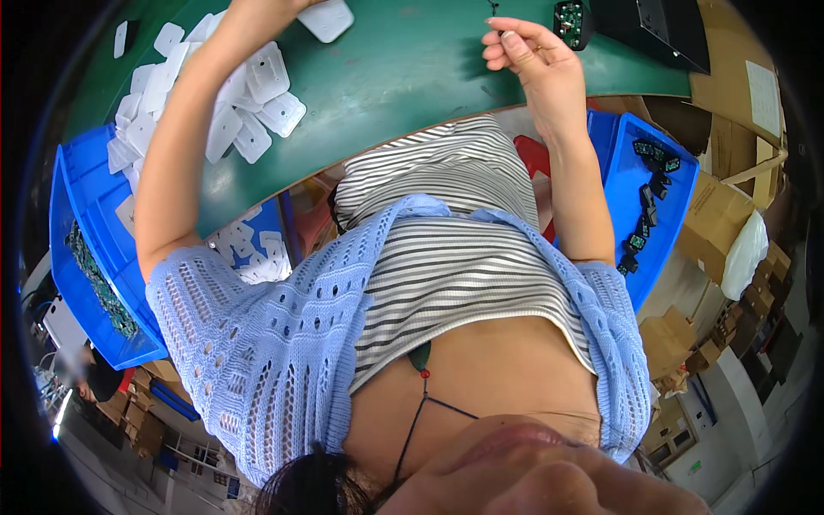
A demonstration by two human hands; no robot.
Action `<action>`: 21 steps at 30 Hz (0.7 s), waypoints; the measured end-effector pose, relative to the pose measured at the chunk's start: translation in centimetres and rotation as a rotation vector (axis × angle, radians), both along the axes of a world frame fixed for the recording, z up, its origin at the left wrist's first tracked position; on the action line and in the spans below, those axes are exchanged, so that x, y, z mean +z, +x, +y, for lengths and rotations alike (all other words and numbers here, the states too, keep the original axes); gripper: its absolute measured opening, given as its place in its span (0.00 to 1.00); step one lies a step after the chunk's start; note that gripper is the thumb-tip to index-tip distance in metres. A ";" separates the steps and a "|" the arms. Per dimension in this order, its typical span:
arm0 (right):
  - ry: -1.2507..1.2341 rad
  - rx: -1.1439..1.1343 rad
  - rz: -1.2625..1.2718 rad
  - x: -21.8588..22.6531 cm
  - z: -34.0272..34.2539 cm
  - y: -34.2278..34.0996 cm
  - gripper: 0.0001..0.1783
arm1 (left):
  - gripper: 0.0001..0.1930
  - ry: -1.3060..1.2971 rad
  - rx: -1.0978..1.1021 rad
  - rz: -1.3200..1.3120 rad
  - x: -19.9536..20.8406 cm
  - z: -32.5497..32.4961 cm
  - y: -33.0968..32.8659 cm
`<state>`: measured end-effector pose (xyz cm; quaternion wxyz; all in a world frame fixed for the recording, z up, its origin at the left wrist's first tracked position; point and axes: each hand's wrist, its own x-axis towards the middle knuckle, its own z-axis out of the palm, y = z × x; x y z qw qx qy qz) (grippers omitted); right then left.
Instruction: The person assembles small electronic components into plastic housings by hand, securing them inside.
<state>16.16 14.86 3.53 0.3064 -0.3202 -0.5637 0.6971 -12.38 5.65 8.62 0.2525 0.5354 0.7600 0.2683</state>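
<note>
At the top edge my left hand [264, 12] is partly cut off, its fingers mostly out of view. Beside its fingertips lies a white plastic cover [328, 21] with rounded corners; whether the hand grips it is hidden. My right hand [539, 64] hovers over the green table [386, 73], thumb and fingers closed in a pinch. A thin dark piece [493, 9] shows just beyond those fingertips, but what they hold is too small to make out. To the right of that hand sits a small black housing with a circuit board [569, 24].
Many white covers [257, 81] are heaped by my left forearm. Blue bins stand on both sides: the left bin [90, 184] holds green circuit boards [99, 283], the right bin [665, 215] small black parts [645, 210]. A black box [652, 30] and cardboard cartons [712, 219] are at right.
</note>
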 end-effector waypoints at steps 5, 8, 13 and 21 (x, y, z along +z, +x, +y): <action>-0.076 0.050 0.034 0.7 -1.2 1.0 0.09 | 0.11 0.125 -0.092 0.063 3.5 -1.0 8.9; -0.016 0.065 0.063 1.5 -2.4 0.1 0.08 | 0.13 0.445 -0.135 -0.109 -0.9 -2.8 10.6; 0.200 0.008 0.068 3.2 -4.3 -0.6 0.10 | 0.09 0.560 -0.095 -0.096 -1.8 -3.3 13.5; 0.492 0.019 -0.039 2.7 -4.5 -0.4 0.03 | 0.08 0.561 0.009 -0.239 -3.3 -4.2 13.9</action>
